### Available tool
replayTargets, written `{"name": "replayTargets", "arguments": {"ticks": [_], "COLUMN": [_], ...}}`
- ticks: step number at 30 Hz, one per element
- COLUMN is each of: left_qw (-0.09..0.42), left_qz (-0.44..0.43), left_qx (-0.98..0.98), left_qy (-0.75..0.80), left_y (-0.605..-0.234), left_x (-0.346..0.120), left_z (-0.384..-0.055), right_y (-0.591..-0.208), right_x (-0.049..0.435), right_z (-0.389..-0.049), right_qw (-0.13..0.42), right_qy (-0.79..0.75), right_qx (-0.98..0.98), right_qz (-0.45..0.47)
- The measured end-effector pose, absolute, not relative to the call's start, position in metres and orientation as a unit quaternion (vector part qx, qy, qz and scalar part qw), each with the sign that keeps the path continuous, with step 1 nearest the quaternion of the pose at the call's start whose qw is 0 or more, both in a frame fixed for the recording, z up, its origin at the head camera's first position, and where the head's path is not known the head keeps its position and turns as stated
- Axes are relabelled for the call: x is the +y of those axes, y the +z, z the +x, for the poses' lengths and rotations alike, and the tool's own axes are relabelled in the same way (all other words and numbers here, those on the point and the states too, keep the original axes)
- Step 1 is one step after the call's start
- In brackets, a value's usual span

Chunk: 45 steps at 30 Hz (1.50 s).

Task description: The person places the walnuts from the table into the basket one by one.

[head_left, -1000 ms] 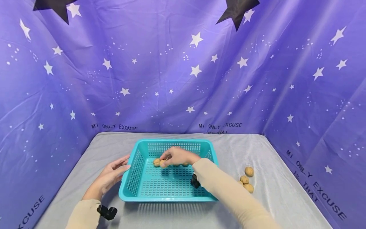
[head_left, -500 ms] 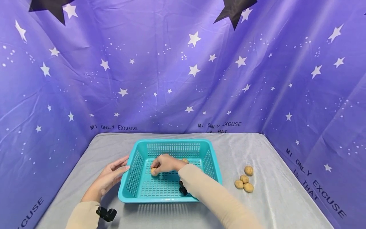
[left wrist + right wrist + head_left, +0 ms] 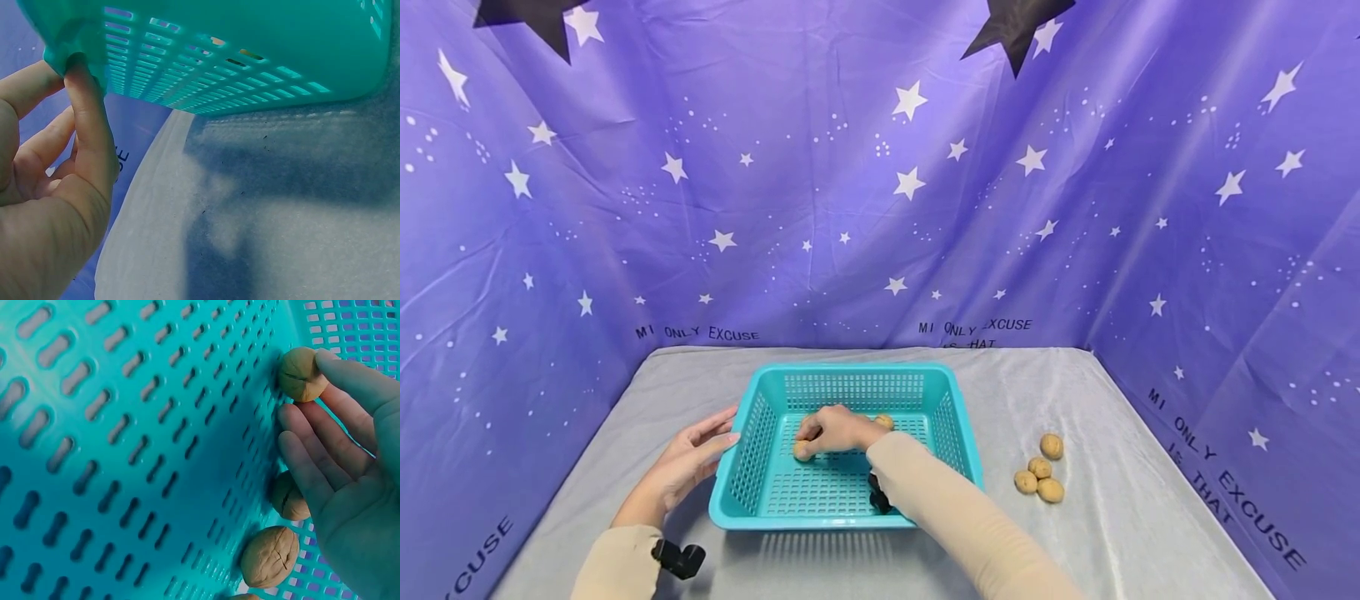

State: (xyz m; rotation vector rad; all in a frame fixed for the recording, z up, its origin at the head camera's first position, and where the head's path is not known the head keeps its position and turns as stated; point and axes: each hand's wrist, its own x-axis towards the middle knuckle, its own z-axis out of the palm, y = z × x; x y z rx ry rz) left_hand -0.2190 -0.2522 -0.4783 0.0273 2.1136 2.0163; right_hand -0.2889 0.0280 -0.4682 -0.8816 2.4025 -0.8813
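While the right forearm is slanting across the near right rim of the turquoise basket (image 3: 842, 523), the right hand (image 3: 838, 429) is reaching down inside, its fingers pointing left and pinching a walnut (image 3: 302, 375) over the left half of the floor. The left hand (image 3: 681, 467) is standing outside the left wall, thumb and finger pinching the rim.

The right hand is partly hiding the walnuts behind it in the head view; from the right wrist, one walnut (image 3: 270, 556) is showing fully, another is peeking from behind the fingers, and a third is being cut off by the bottom edge. Whether the pinched walnut is touching the floor is hard to tell.

Basket floor is stretching from the right hand to the near wall, and grey cloth (image 3: 1120, 450) is running between the right wall and four walnuts (image 3: 1051, 490) outside.
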Motion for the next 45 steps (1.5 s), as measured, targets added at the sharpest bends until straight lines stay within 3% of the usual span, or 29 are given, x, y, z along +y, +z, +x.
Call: {"name": "replayTargets", "arguments": {"ticks": [10, 24, 45], "left_qw": [0.109, 0.107, 0.111], "left_qz": [0.010, 0.006, 0.008], "left_qx": [0.720, 0.721, 0.719], "left_qy": [0.685, 0.684, 0.686], "left_y": [-0.478, -0.478, -0.479], "left_x": [-0.254, -0.253, -0.253], "left_z": [-0.220, -0.218, -0.220], "right_y": [-0.453, -0.392, -0.380], "right_x": [0.037, 0.082, 0.199], "right_z": [-0.293, -0.293, -0.285], "right_qw": [0.227, 0.236, 0.126], "right_qy": [-0.323, -0.298, -0.323], "right_qx": [0.865, 0.860, 0.880], "right_qz": [-0.311, -0.339, -0.325]}}
